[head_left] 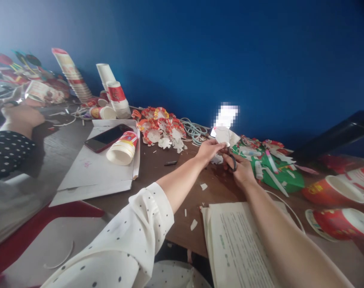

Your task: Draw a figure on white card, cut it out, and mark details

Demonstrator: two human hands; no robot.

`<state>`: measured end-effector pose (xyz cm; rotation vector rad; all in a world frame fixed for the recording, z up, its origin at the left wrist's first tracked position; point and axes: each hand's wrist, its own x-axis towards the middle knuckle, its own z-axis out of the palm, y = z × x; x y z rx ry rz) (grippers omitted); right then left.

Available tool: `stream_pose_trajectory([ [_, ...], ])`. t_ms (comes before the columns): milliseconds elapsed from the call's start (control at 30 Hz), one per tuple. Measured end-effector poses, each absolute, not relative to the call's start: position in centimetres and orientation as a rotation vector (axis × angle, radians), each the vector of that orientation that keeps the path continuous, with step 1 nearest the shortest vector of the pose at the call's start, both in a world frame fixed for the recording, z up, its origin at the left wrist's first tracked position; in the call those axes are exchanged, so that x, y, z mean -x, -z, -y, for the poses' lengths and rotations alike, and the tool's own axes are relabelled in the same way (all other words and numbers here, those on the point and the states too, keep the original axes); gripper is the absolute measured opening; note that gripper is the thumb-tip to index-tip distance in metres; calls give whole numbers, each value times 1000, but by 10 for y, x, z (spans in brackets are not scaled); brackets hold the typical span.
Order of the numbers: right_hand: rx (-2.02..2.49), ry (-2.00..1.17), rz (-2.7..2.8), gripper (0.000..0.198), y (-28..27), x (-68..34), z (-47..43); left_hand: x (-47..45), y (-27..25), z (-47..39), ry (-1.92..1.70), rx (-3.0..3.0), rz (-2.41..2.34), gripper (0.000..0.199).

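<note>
Pinched in my left hand (209, 152) is a white paper piece (225, 136), partly rounded, with a pale flap on its right side. My right hand (241, 172) grips a pair of scissors (232, 161) by its dark handles, just below the paper. The blades are mostly hidden, so I cannot tell whether they touch the paper. Behind the paper stands a bright, pixelated screen (225, 117). White paper scraps (203, 187) lie on the brown table (170, 176) below my hands.
Cut-out paper shapes (164, 128) are piled near the blue wall. Left are paper cups (118, 100), a phone (108, 138) on white card and another person's hand (22, 118). Right, a green sheet (294, 180) bears pens; red cups (334, 190) lie beyond printed pages (235, 240).
</note>
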<state>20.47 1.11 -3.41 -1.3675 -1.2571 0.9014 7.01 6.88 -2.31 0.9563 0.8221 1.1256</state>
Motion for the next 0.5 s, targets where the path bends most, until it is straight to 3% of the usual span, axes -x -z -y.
stream_pose_trajectory([
  [500, 1355, -981, 1325, 41, 28, -212, -9, -64, 27, -78, -1089, -1061, -853, 20],
])
